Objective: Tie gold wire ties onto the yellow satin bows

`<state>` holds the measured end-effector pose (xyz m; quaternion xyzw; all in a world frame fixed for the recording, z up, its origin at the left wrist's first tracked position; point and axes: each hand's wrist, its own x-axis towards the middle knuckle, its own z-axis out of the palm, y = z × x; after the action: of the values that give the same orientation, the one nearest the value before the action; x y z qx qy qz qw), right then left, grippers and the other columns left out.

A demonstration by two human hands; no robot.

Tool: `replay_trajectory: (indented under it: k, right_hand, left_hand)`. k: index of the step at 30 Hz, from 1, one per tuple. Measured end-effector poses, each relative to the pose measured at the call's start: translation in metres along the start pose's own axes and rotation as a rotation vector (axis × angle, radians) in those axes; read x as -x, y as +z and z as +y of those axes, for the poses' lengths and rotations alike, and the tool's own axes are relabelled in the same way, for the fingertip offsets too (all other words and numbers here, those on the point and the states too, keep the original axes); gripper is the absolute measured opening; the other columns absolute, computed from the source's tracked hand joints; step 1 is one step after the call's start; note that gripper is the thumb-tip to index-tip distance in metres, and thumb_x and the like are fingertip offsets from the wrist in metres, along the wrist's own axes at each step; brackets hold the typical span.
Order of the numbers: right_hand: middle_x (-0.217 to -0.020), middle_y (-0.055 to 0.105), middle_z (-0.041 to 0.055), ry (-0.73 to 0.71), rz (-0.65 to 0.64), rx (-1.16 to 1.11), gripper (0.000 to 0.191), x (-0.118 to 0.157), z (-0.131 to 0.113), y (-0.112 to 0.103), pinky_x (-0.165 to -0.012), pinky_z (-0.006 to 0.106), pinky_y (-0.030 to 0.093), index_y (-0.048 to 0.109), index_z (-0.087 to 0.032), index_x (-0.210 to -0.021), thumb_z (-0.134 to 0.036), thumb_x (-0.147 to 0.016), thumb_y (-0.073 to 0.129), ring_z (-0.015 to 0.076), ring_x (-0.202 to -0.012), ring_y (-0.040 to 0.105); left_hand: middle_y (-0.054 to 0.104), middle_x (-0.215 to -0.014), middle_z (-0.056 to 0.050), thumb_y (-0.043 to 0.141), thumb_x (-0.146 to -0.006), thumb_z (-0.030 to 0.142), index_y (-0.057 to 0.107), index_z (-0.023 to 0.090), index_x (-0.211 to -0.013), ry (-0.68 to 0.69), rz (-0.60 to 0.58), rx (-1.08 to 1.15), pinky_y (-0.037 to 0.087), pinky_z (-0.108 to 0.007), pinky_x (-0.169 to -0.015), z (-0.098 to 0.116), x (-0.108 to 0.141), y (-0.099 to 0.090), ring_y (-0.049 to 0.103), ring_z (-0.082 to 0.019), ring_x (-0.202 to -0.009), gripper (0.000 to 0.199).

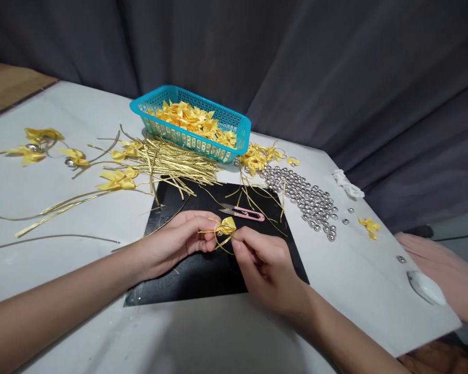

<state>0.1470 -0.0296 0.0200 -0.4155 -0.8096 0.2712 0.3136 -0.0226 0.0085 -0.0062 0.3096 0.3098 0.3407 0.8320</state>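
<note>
Over the black mat [195, 275], a small yellow ribbon flower [228, 225] with gold cord looped about it is held between both hands. My left hand [183, 241] pinches the flower's left side and the cord, fingers closed. My right hand [265, 257] is closed at the flower's lower right, thumb and forefinger pinching the gold cord. A small silver bead shows just under the petals. Pink-handled thread snips [249, 213] lie on the mat behind the flower, touched by neither hand.
A blue basket [156, 123] of yellow ribbon flowers stands at the back. Gold cords [175, 160] are piled before it. Silver beads [308, 197] spread to the right. Finished-looking flowers [117, 179] lie left. A white mouse [426, 287] sits near the right table edge.
</note>
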Motion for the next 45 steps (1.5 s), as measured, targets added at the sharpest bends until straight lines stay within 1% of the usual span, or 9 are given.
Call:
replay_trajectory:
  k: [6, 12, 16, 23, 27, 34, 40, 45]
  right_hand:
    - [-0.055, 0.028, -0.0062, -0.019, -0.001, 0.04, 0.019, 0.0004, 0.0007, 0.0005, -0.046, 0.02, 0.023, 0.039, -0.017, -0.068, -0.009, -0.086, 0.037, 0.0055, -0.046, 0.026]
    - [-0.056, 0.029, -0.0056, -0.051, 0.003, 0.076, 0.02, -0.0014, -0.0015, 0.0, -0.046, 0.02, 0.023, 0.037, -0.017, -0.067, -0.008, -0.085, 0.037, 0.0055, -0.046, 0.027]
    - [-0.056, 0.029, -0.0057, -0.036, 0.002, 0.079, 0.02, -0.0007, -0.0022, 0.0004, -0.045, 0.02, 0.023, 0.038, -0.017, -0.068, -0.008, -0.086, 0.036, 0.0057, -0.046, 0.026]
    - [-0.055, 0.03, -0.006, -0.033, -0.007, 0.07, 0.02, 0.0002, -0.0014, 0.0016, -0.045, 0.02, 0.024, 0.039, -0.016, -0.068, -0.009, -0.086, 0.037, 0.0051, -0.046, 0.027]
    - [-0.056, 0.031, -0.0055, -0.023, -0.007, 0.073, 0.02, 0.0003, -0.002, 0.0023, -0.046, 0.02, 0.024, 0.038, -0.017, -0.068, -0.01, -0.087, 0.037, 0.0057, -0.047, 0.028]
    - [-0.057, 0.034, -0.0048, -0.002, 0.019, 0.065, 0.02, 0.0017, -0.0028, 0.0051, -0.045, 0.02, 0.024, 0.038, -0.017, -0.068, -0.01, -0.086, 0.036, 0.0058, -0.046, 0.027]
    - [-0.057, 0.032, -0.0054, 0.007, 0.047, 0.055, 0.02, 0.0023, -0.0042, 0.0082, -0.044, 0.02, 0.023, 0.039, -0.017, -0.068, -0.009, -0.086, 0.037, 0.0055, -0.045, 0.026]
    - [-0.058, 0.035, -0.0045, 0.0, 0.038, 0.022, 0.019, 0.0016, -0.0048, 0.0094, -0.047, 0.02, 0.026, 0.041, -0.017, -0.069, -0.009, -0.087, 0.037, 0.0058, -0.046, 0.029]
  left_hand:
    - [0.053, -0.054, 0.003, 0.059, -0.071, 0.013, 0.061, 0.015, -0.059, -0.005, 0.0, -0.015, 0.04, -0.013, -0.052, -0.0028, -0.0015, -0.0005, 0.048, -0.007, -0.054, 0.012]
    - [0.052, -0.053, 0.002, 0.059, -0.069, 0.014, 0.06, 0.014, -0.057, -0.01, 0.012, -0.039, 0.04, -0.015, -0.052, 0.0007, -0.001, 0.0014, 0.047, -0.008, -0.053, 0.011]
    - [0.052, -0.053, 0.002, 0.059, -0.068, 0.015, 0.061, 0.015, -0.058, -0.012, 0.022, -0.064, 0.041, -0.016, -0.052, -0.0003, -0.001, 0.0002, 0.047, -0.008, -0.053, 0.01]
    - [0.053, -0.053, 0.002, 0.06, -0.068, 0.015, 0.061, 0.015, -0.058, 0.005, 0.0, -0.072, 0.039, -0.015, -0.05, -0.0026, -0.0024, -0.0013, 0.047, -0.007, -0.051, 0.01]
    - [0.054, -0.052, 0.003, 0.062, -0.067, 0.017, 0.062, 0.015, -0.06, 0.015, 0.015, -0.089, 0.039, -0.016, -0.051, -0.0023, -0.0024, -0.002, 0.047, -0.007, -0.05, 0.007]
    - [0.055, -0.051, 0.003, 0.063, -0.066, 0.02, 0.061, 0.015, -0.058, 0.033, 0.027, -0.118, 0.038, -0.018, -0.051, -0.002, -0.0014, -0.0006, 0.046, -0.007, -0.048, 0.01]
    - [0.057, -0.05, 0.003, 0.064, -0.067, 0.021, 0.063, 0.015, -0.061, 0.034, 0.037, -0.127, 0.037, -0.017, -0.05, -0.0023, -0.0027, -0.0017, 0.046, -0.007, -0.047, 0.008]
    - [0.059, -0.052, 0.003, 0.066, -0.068, 0.019, 0.065, 0.015, -0.063, 0.026, 0.008, -0.162, 0.036, -0.017, -0.048, -0.0038, -0.0013, -0.0002, 0.046, -0.006, -0.047, 0.007]
